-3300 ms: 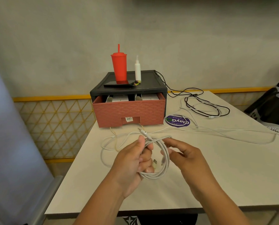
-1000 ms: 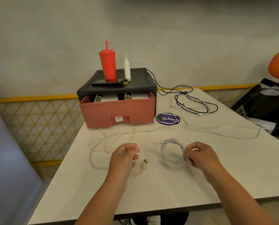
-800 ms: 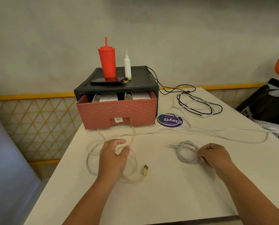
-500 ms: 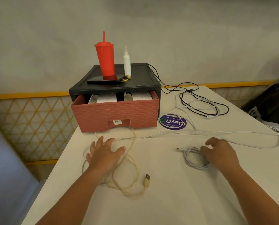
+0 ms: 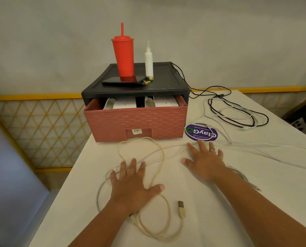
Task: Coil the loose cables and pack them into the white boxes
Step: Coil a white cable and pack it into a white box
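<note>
Fingers point(image 5: 134, 165) of both hands released, spread flat, grasping nothing. Left hand point(image 5: 132, 188) lies palm-down over loose cream cable point(image 5: 163, 154), its USB plug point(image 5: 181, 208) free on counter point(image 5: 220, 220). Right hand point(image 5: 204, 164) flat, fingertips at long white cable point(image 5: 246, 143). Step, I judge: starting next coil. Next move needs pinching one end, winding even loops. White boxes point(image 5: 124, 104) wait in open pink drawer point(image 5: 136, 120).
</note>
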